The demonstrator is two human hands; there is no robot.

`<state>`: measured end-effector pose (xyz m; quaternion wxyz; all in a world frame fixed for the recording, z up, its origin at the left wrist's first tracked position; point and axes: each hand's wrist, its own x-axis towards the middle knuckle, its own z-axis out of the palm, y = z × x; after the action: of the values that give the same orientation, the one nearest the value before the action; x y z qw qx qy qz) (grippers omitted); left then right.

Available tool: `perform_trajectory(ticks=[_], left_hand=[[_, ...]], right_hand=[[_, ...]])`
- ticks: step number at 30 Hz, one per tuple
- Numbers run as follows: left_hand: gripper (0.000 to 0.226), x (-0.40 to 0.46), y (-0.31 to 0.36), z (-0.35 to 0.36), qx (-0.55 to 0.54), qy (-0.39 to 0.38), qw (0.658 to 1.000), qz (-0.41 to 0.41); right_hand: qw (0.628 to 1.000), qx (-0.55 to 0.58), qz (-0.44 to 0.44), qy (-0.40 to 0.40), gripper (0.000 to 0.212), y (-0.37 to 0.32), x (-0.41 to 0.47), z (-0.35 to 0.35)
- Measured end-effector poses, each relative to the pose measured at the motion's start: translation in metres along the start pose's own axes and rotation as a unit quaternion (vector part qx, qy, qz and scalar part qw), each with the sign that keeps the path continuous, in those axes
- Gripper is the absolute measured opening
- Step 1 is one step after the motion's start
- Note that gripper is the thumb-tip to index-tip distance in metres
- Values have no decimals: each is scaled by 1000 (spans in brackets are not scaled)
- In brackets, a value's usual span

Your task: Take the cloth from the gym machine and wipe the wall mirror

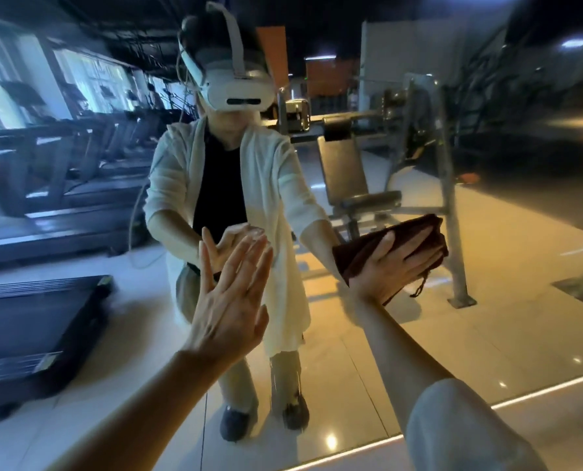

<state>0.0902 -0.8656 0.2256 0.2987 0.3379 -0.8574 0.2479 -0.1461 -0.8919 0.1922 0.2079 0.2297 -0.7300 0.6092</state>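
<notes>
The wall mirror (487,253) fills nearly the whole view and reflects me, a person in a white jacket with a headset. My left hand (230,300) lies flat against the glass with straight, spread fingers, meeting its own reflection. My right hand (397,263) presses a dark brown cloth (354,258) onto the mirror with straight fingers laid over it. The cloth bunches out to the left and above the hand, and a short cord hangs from its lower right corner.
Reflected in the glass are a gym bench machine (358,178) with a grey metal frame behind me, a row of treadmills (45,185) along windows at left, and a glossy tiled floor. The mirror's bottom edge (368,447) runs across the lower right.
</notes>
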Motion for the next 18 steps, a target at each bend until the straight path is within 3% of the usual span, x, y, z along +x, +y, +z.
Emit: perform_trajectory(ticks=[3, 7, 11, 14, 18], left_hand=[[75, 22, -19, -25, 9, 38, 999, -1], [90, 39, -56, -61, 67, 101, 992, -47], [83, 41, -92, -88, 94, 157, 979, -87], [81, 37, -115, -97, 100, 182, 971, -120], [80, 26, -128, -94, 94, 205, 967, -123]], right_hand=[[996, 82, -2, 40, 70, -71, 20, -2], [985, 75, -145, 55, 62, -155, 43, -4], [958, 65, -276, 32, 62, -228, 33, -10], [903, 44, -427, -1, 63, -267, -12, -12], [781, 14, -622, -42, 59, -266, -61, -3]])
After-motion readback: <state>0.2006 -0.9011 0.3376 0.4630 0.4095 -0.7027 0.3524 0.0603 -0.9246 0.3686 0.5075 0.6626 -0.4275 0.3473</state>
